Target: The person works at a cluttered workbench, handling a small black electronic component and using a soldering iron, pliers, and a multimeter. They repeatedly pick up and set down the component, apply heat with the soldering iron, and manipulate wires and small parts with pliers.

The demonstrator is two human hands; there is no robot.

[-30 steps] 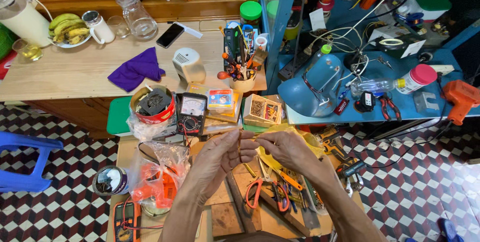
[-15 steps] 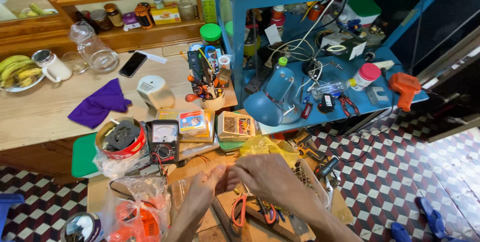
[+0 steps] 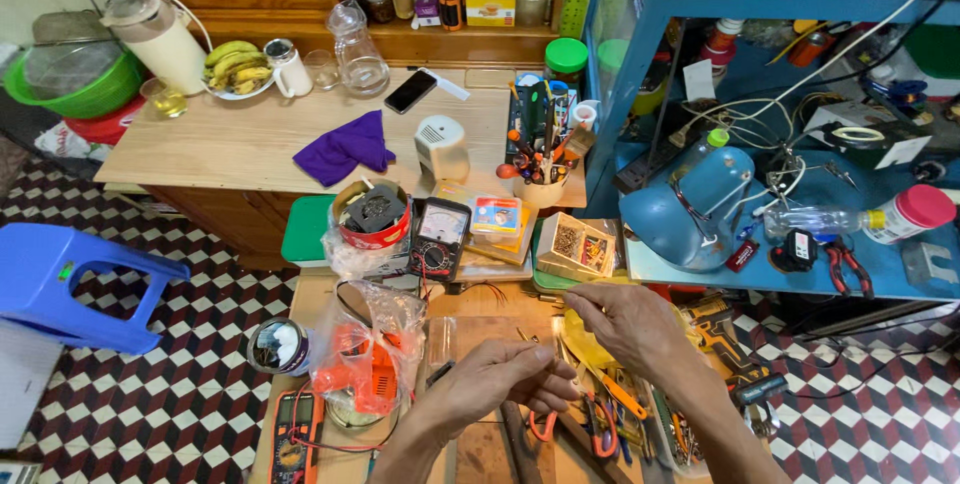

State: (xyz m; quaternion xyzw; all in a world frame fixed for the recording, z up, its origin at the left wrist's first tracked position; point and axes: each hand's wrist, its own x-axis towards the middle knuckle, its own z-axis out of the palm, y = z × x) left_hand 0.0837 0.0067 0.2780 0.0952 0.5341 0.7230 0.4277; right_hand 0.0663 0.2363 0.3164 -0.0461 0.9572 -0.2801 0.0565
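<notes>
My left hand (image 3: 497, 381) hovers low over a cluttered wooden workbench (image 3: 480, 316), fingers curled and thumb pinched against the fingertips; what it pinches is too small to make out. My right hand (image 3: 626, 325) is just right of it and slightly higher, with fingers reaching left over a yellow bag (image 3: 585, 344). The two hands are a few centimetres apart. Orange-handled pliers (image 3: 603, 414) lie below them. A black analog multimeter (image 3: 437, 240) and a small box of parts (image 3: 573, 246) stand just beyond the hands.
A clear bag with an orange tool (image 3: 362, 369), a round tin (image 3: 276, 346) and an orange digital meter (image 3: 294, 436) lie left. A cordless drill (image 3: 728, 342) sits right. A blue shelf (image 3: 900, 269) holds a blue lamp (image 3: 695, 206). A blue stool (image 3: 75, 284) stands on the checkered floor.
The view has swung left and tilted, showing more of the wooden table and the stool. My hands have drawn slightly apart, the right one now higher than the left.
</notes>
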